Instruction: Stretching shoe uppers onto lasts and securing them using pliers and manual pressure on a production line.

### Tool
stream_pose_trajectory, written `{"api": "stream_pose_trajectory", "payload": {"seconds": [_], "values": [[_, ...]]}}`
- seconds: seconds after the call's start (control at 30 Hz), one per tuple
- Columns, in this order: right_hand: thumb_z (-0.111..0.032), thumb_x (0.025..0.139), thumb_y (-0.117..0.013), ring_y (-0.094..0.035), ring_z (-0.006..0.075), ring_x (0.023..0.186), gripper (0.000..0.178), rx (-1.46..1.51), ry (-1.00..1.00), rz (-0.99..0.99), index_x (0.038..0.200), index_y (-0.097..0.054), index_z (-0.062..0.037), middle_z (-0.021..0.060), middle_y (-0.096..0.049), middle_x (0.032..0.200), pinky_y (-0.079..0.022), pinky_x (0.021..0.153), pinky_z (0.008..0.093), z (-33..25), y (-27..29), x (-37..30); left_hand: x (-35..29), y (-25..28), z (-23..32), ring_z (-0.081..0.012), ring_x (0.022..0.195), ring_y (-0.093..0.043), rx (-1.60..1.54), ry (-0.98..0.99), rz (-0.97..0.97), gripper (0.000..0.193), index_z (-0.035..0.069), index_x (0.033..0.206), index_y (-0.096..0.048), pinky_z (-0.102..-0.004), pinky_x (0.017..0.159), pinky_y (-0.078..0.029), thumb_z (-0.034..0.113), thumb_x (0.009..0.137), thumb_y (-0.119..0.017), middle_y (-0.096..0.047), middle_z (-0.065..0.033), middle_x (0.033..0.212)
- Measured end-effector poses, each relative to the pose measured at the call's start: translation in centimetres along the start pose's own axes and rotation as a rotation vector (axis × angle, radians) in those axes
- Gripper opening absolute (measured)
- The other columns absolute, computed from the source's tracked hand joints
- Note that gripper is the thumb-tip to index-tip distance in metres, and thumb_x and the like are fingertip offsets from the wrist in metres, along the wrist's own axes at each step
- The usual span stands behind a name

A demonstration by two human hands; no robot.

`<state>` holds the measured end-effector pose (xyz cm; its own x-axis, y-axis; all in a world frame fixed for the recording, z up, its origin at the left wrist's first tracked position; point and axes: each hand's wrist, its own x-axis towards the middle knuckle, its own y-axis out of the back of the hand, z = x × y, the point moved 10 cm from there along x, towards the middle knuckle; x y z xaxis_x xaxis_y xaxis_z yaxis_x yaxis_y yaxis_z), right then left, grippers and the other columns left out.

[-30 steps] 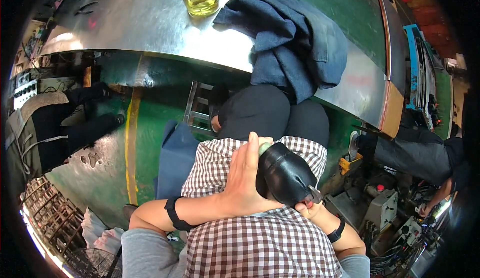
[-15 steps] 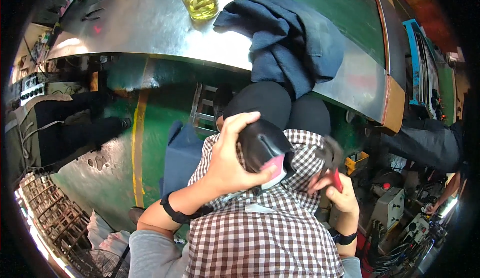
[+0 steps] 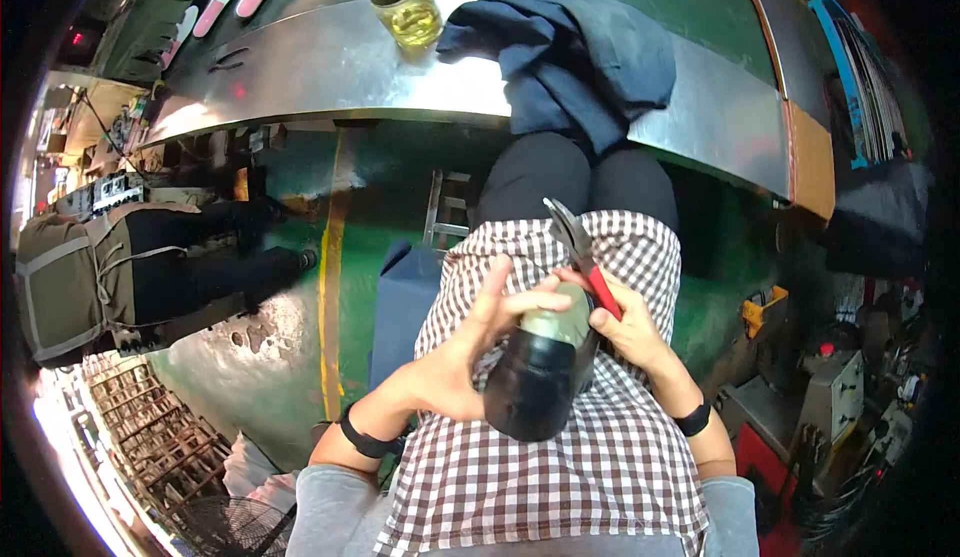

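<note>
A black shoe upper [image 3: 538, 389] stretched over a pale green shoe last [image 3: 562, 319] rests above my lap on a checked apron [image 3: 560, 487]. My left hand [image 3: 462, 357] grips it from the left, fingers reaching over the pale top and thumb along the black side. Red-handled pincers [image 3: 572, 235] are held in my right hand [image 3: 635, 329], jaws pointing away from me and up. Some right fingers lie close to the last; whether they touch it is hard to see.
Ahead stands a metal-edged bench [image 3: 320, 77] with a green-lidded bottle [image 3: 408, 19], dark blue cloth [image 3: 585, 62] and pink-and-white insoles [image 3: 218, 5]. Another person [image 3: 130, 272] is at the left. A machine [image 3: 835, 397] and yellow bin [image 3: 765, 310] stand at right.
The shoe has been turned, so its pale top shows instead of the pink-and-white sole, and it sits nearer me. My right hand has brought the pincers left, beside the shoe.
</note>
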<state>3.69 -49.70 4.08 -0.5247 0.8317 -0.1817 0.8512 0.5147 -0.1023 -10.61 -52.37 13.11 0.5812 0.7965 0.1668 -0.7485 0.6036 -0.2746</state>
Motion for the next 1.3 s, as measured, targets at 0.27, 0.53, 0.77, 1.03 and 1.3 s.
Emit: {"api": "stream_pose_trajectory", "payload": {"seconds": [0.27,0.53,0.77,1.03,1.3], "values": [[-0.057,0.084,-0.068,-0.050,0.0248,0.125,0.079,-0.004,0.065,-0.017,0.136,-0.056,0.0010,0.0118,-0.056,0.130,-0.036,0.109,0.0373,-1.2,-0.4,-0.3,-0.7,-0.5,0.8,-0.0418,0.148,-0.023,0.086,-0.098,0.005,0.130,0.023,0.159,0.007,-0.0502,0.118,-0.021,0.006,0.070,-0.087,-0.029,-0.0276,0.155],[-0.061,0.075,-0.075,-0.049,0.0238,0.125,0.092,0.112,0.024,0.039,0.142,-0.050,-0.0028,0.0116,-0.053,0.129,-0.035,0.109,0.0372,0.1,-0.6,0.9,0.3,1.7,2.5,-0.0426,0.139,-0.038,0.474,-0.157,0.133,0.114,0.012,0.150,-0.035,-0.0524,0.113,-0.031,0.038,0.057,-0.096,-0.030,-0.0273,0.153],[-0.064,0.068,-0.079,-0.053,0.0245,0.114,0.101,-0.045,0.040,0.038,0.142,-0.048,-0.0021,0.0117,-0.052,0.117,-0.041,0.102,0.0368,0.4,-1.2,2.0,-0.1,3.5,1.2,-0.0438,0.134,-0.043,0.383,-0.069,0.310,0.100,0.008,0.138,-0.040,-0.0516,0.111,-0.037,0.053,0.063,-0.090,-0.036,-0.0276,0.145],[-0.066,0.076,-0.071,-0.056,0.0259,0.101,0.088,-0.050,0.057,0.075,0.131,-0.055,0.0007,0.0127,-0.055,0.109,-0.045,0.092,0.0370,1.5,-0.8,2.9,0.1,4.7,0.9,-0.0333,0.130,-0.048,0.382,0.020,0.495,0.073,0.006,0.129,-0.045,-0.0461,0.110,-0.037,0.024,0.071,-0.084,-0.044,-0.0204,0.137],[0.000,0.086,-0.072,-0.055,0.0071,0.080,0.034,0.240,0.115,0.233,0.118,-0.062,-0.0015,0.0050,-0.061,0.104,-0.045,0.074,0.0200,-3.0,2.7,2.8,1.0,4.0,0.6,-0.0297,0.136,-0.042,0.396,0.063,0.390,0.111,0.005,0.147,-0.028,-0.0415,0.114,-0.033,0.016,0.058,-0.095,-0.039,-0.0177,0.144]]}}
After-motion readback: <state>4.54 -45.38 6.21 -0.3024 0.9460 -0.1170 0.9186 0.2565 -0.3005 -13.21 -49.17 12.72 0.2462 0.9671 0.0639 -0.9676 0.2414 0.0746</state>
